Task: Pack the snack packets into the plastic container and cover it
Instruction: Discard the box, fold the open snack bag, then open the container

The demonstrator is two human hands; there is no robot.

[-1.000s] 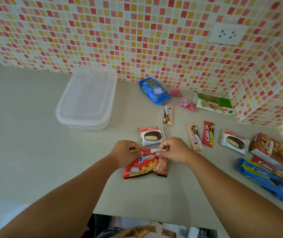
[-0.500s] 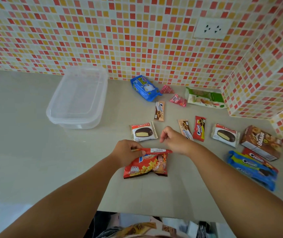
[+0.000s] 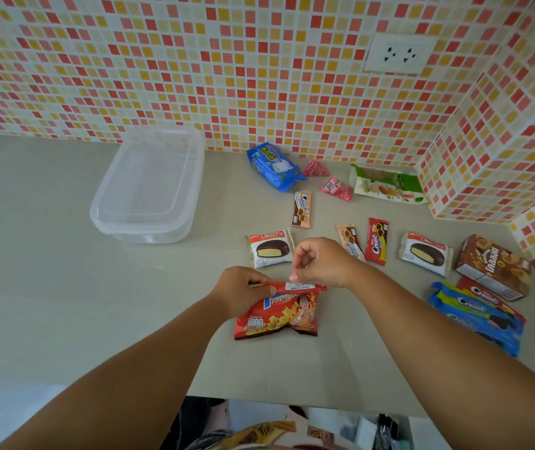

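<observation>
Left hand [image 3: 243, 292] grips the top left corner of the red crinkly potato snack bag [image 3: 280, 311], fingers curled round the folded-over top seam. Right hand [image 3: 323, 264] sits just above the seam's right part, fingers curled with thumb and forefinger pinched together; whether they pinch the seam, a small sticker, or nothing, cannot tell.

Bag lies flat on the grey surface [image 3: 64, 287] near its front edge, about mid-width. Clear rectangular plastic container [image 3: 149, 186] with its lid on sits toward the back edge, left of the bag and well apart from it. Other packets lie scattered toward the back right corner, none inside yet.

Step in hand, as a judgement: flattening or folding the bag top so it packs small. To do it well, keep the left hand anchoring the corner, run the fold straight along the seam, press air out gently without crushing the chips. Lid has to come off before anything goes in.

Orientation: bag's top seam faces the back wall, bottom edge toward the person. Long axis runs roughly front to back, tilted slightly. Print side up. Container's long axis runs front to back too, leaning right toward the wall.
</observation>
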